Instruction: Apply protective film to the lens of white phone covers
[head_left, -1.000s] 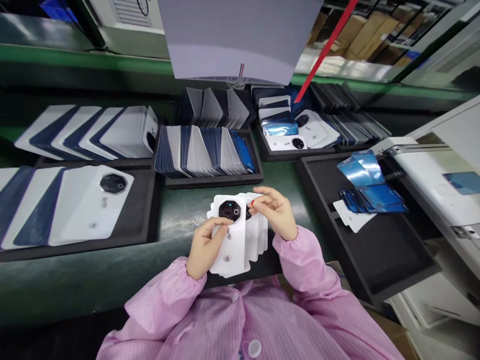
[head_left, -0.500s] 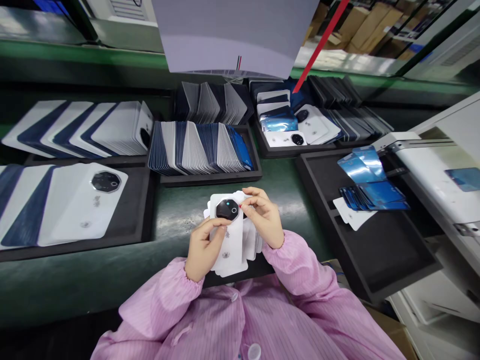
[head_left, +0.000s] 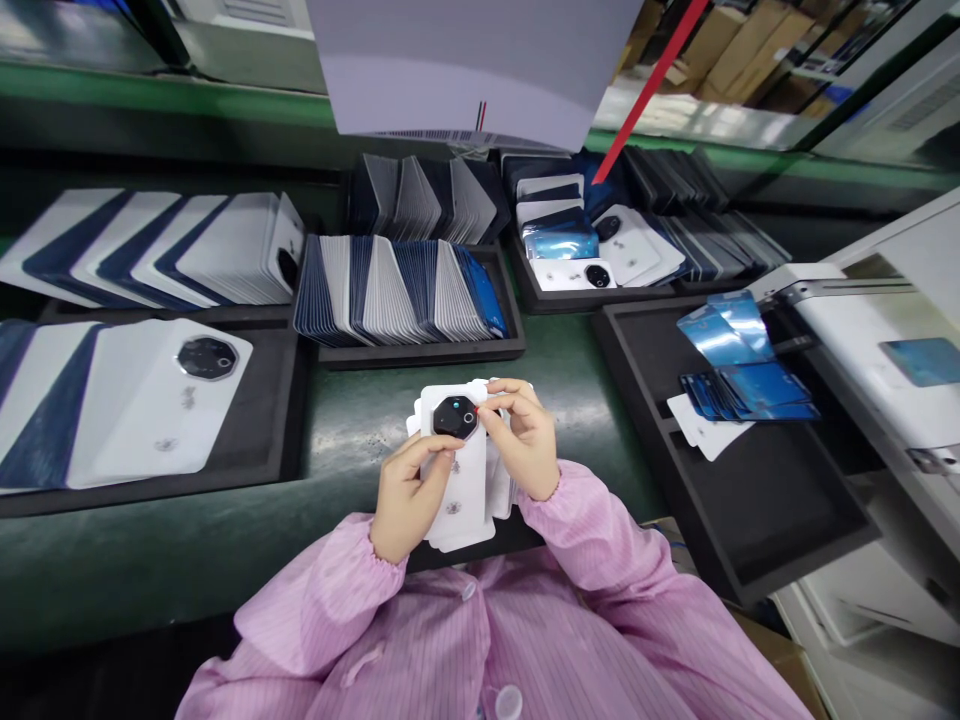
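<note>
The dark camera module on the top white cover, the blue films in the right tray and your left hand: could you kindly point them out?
camera module [head_left: 454,417], head view, centre of its dark face.
blue films [head_left: 750,388], head view, top sheet of the pile.
left hand [head_left: 409,495], head view, back of the hand.

Black trays [head_left: 420,355] of upright white and navy back covers are sitting along the green bench [head_left: 187,560]. Left tray [head_left: 289,420] is holding white covers [head_left: 161,400] lying flat, camera ring up. Right tray [head_left: 757,520] is holding blue film sheets [head_left: 739,385]. White machine [head_left: 862,330] is standing far right, grey sheet [head_left: 465,70] hanging overhead, cardboard boxes [head_left: 742,60] showing behind.
</note>
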